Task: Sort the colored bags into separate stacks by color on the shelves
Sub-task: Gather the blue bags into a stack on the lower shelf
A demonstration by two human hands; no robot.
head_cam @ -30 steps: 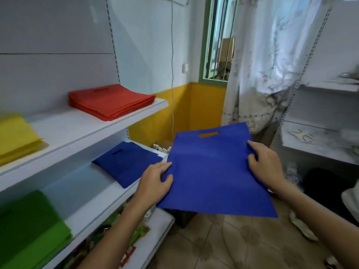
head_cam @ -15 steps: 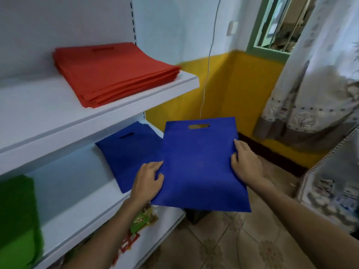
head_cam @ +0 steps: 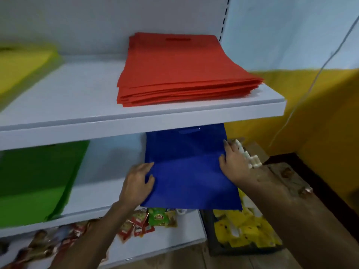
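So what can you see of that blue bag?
The bag is a flat, deep blue rectangle, seemingly non-woven fabric, with a cut-out handle slot at its far end. It lies about flat over the middle shelf, far end under the upper shelf. The left hand and right hand hold its side edges.

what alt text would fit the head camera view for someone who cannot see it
A left hand and right hand hold a blue bag by its side edges at the middle shelf, under the stack of red bags on the upper shelf. Green bags lie further left on the middle shelf, yellow bags above them.
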